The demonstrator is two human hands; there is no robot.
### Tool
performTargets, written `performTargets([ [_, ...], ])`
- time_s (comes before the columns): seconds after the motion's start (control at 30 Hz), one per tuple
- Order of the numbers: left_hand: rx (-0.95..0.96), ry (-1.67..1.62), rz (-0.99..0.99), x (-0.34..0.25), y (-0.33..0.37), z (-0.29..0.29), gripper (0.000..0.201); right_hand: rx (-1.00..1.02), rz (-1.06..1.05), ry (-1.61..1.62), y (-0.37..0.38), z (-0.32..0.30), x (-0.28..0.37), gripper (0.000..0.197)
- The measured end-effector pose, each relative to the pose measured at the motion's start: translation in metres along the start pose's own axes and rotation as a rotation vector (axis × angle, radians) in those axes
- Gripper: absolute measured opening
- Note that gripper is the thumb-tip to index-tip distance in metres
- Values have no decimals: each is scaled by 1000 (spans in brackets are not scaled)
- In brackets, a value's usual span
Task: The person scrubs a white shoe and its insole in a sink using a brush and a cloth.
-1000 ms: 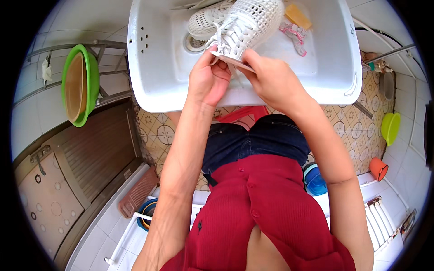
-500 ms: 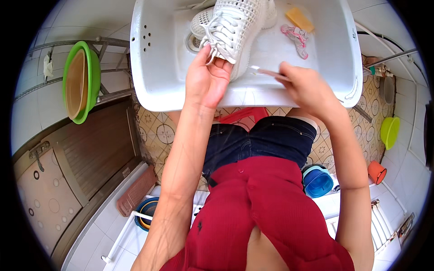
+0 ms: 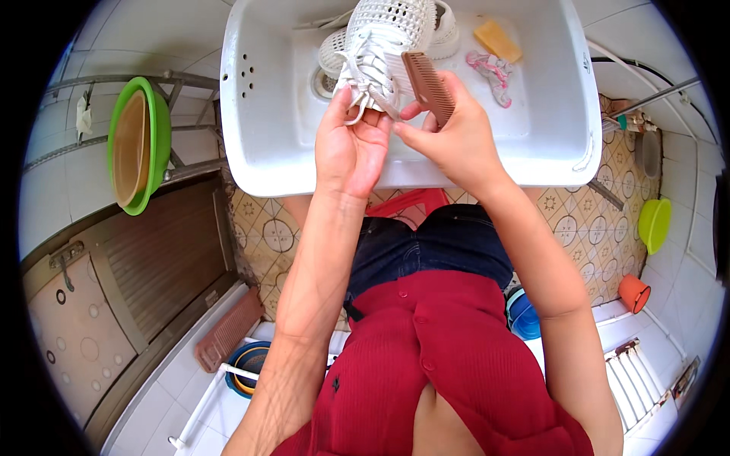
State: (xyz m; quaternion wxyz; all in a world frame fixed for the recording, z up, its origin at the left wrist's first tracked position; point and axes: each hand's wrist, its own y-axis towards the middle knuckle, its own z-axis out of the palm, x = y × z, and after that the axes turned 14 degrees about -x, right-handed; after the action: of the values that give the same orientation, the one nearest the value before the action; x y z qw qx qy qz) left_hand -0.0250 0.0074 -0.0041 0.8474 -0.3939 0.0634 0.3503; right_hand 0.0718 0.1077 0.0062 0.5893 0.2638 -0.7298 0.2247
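Your left hand (image 3: 351, 148) holds a white shoe (image 3: 384, 38) over the white sink (image 3: 258, 144). Your fingers are closed on the shoe's bottom end, near the laces, and the shoe points up toward the far edge of the sink. Your right hand (image 3: 449, 140) is closed around a brown comb (image 3: 427, 87). The comb sits right beside the shoe, at its right side, and looks like it is touching it. Your two hands are close together, near the front edge of the sink.

A second white shoe (image 3: 445, 34) lies in the sink behind the first one. A yellow bar of soap (image 3: 498, 39) rests near the far right corner of the sink. A small pink thing (image 3: 490, 72) lies just in front of the soap. The drain (image 3: 321, 80) is to the left of the shoe you hold.

On your left, a green bowl (image 3: 156, 144) with a brown bowl (image 3: 131, 148) inside it leans on a metal rack (image 3: 182, 83). On your right, a light green tub (image 3: 654, 224) and an orange cup (image 3: 633, 292) sit on the tiled floor.
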Motion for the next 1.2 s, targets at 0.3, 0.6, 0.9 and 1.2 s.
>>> performTargets([
  [0.3, 20, 192, 109, 4, -4, 3, 26, -85, -151, -130, 2, 4, 20, 38],
  [0.6, 155, 298, 95, 4, -21, 5, 26, 20, -410, -268, 48, -7, 47, 35],
  [0.9, 104, 477, 279, 7, -20, 3, 27, -82, -231, -244, 40, -49, 52, 23],
  [1.2, 142, 507, 233, 10, -26, 3, 26, 89, -303, -551, 11, -52, 34, 19],
])
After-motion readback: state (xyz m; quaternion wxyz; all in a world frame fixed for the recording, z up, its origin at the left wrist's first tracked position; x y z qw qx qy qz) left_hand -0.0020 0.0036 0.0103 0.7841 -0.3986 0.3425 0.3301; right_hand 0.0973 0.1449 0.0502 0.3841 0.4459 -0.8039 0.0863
